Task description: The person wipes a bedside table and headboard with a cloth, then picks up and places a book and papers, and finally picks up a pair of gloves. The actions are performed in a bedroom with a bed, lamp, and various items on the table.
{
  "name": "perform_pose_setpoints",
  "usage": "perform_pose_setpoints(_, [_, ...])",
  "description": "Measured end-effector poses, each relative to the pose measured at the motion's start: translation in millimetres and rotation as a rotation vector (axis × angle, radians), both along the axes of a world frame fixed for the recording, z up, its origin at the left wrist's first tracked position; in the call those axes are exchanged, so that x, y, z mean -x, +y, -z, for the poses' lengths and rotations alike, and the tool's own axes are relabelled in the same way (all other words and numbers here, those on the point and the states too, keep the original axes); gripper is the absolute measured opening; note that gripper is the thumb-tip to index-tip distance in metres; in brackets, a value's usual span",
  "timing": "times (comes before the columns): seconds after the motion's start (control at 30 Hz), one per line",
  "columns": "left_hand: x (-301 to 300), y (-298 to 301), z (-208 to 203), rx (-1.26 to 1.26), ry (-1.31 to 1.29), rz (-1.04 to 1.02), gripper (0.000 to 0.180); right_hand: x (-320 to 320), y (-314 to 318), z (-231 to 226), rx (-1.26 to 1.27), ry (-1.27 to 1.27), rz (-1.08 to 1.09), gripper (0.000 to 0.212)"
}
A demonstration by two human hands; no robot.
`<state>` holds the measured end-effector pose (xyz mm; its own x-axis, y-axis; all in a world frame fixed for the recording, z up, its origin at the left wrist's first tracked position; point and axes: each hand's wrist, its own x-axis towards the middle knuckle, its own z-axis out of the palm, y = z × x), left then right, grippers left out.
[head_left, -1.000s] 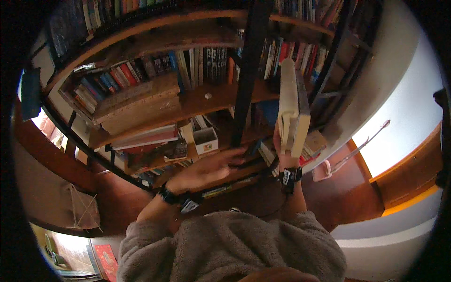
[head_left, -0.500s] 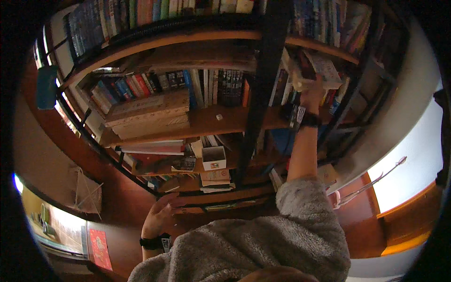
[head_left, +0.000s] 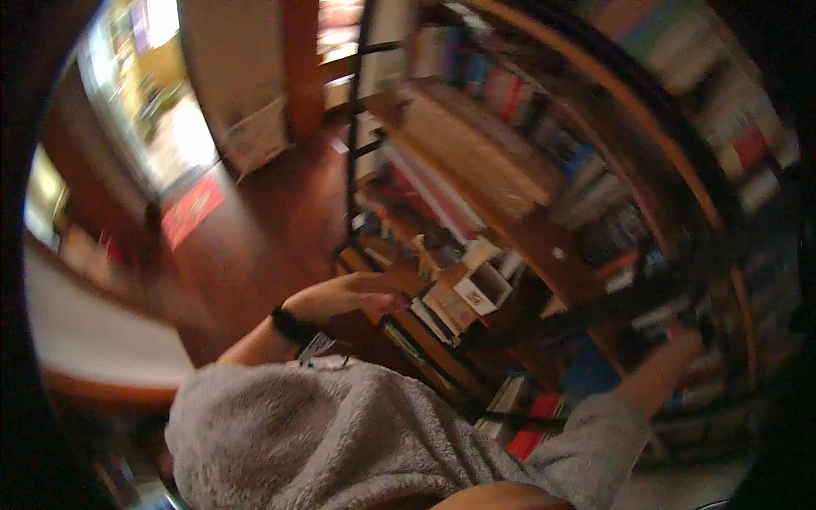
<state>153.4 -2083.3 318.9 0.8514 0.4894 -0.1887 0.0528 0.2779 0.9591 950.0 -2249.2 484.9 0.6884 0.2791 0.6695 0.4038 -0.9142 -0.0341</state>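
Observation:
My left hand (head_left: 353, 295) hangs in front of the lower shelves with its fingers stretched out, holding nothing. A dark band circles that wrist. Closest to it are a small stack of papers or booklets (head_left: 446, 310) and a small white open box (head_left: 484, 289). My right arm reaches into the right-hand section of the bookcase. Blur and shadow smear the right hand (head_left: 678, 344), so its fingers and anything in them cannot be made out. Blurred books surround it on that shelf.
A dark upright (head_left: 586, 310) divides the bookcase. A long cardboard box (head_left: 476, 144) lies on the middle shelf before a row of books. Below right is a red item (head_left: 537, 421). Reddish floor (head_left: 280, 229) stretches left, with a red mat (head_left: 193, 211) by a bright doorway.
The view has swung left and tilted, so the bookcase now slants to the right. My right hand appears lower and farther right, still at the right-hand section. My left hand remains outstretched.

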Motion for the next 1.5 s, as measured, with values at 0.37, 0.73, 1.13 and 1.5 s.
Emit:
perform_pose_setpoints(0.37, [60,37,25,-0.068,0.042,-0.066,0.051,210,6,70,-0.676,-0.189,-0.550,0.044])
perform_pose_setpoints(0.73, [308,148,71,0.038,-0.060,-0.658,0.039,667,192,204,-0.862,0.810,-1.116,0.041])
perform_pose_setpoints(1.13, [430,331,101,-0.435,0.412,-0.549,0.039,902,502,255,0.300,1.396,-1.667,0.044])
perform_pose_setpoints(1.5, [495,621,133,-0.400,0.529,-0.719,0.043,961,859,292,0.007,1.723,-1.841,0.035])
